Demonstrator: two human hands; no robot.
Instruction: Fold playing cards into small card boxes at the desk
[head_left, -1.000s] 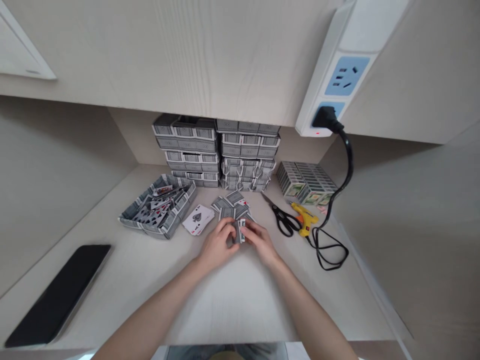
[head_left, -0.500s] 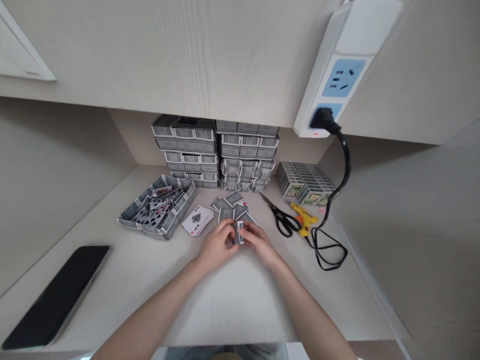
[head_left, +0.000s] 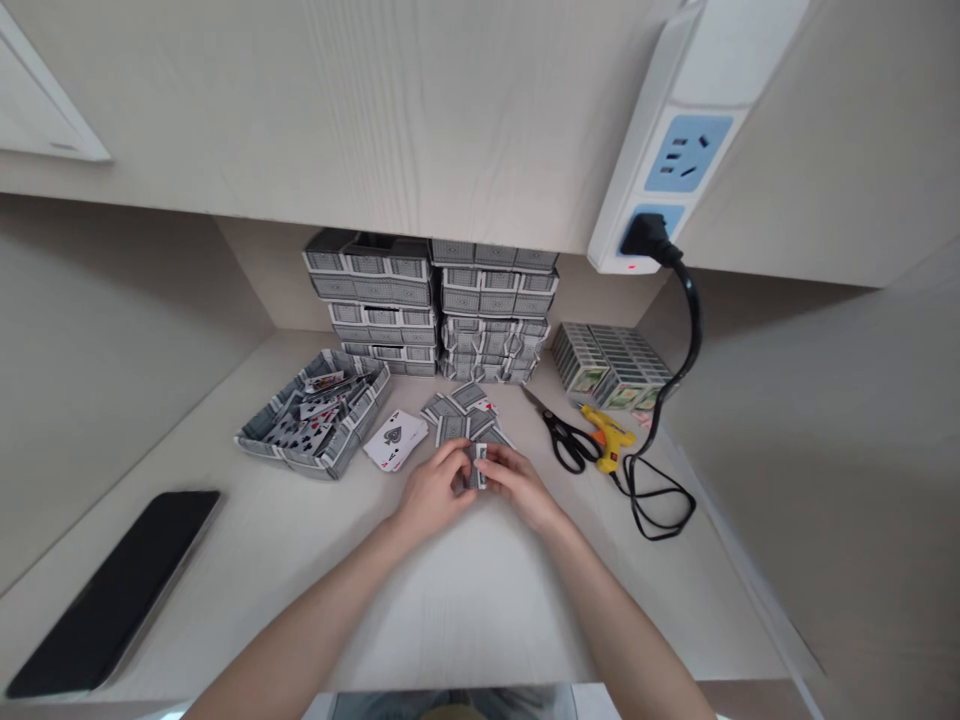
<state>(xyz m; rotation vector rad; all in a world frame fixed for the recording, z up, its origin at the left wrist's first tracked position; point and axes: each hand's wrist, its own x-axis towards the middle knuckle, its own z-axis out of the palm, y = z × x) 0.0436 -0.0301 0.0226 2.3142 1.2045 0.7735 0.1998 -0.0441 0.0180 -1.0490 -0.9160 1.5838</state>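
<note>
Between my two hands is a playing card (head_left: 481,466) with a grey patterned back and a white strip along its right side, seemingly a folded edge. My left hand (head_left: 436,490) grips it from the left, fingers curled round. From the right, my right hand (head_left: 519,487) pinches the white strip. Part of the card is hidden by the fingers. Just beyond them lies a loose spread of playing cards (head_left: 454,428), mostly face down. Left of that sits a face-up pile of cards (head_left: 395,440) with an ace of spades on top.
At left stand a card-built tray (head_left: 337,462) holding loose cards and a black tablet-like slab (head_left: 112,595). Stacked card-built boxes (head_left: 382,290) rise behind. Right are black scissors (head_left: 570,440), a yellow glue gun (head_left: 611,437), its cord and boxed decks (head_left: 611,362). A power strip (head_left: 686,150) hangs above.
</note>
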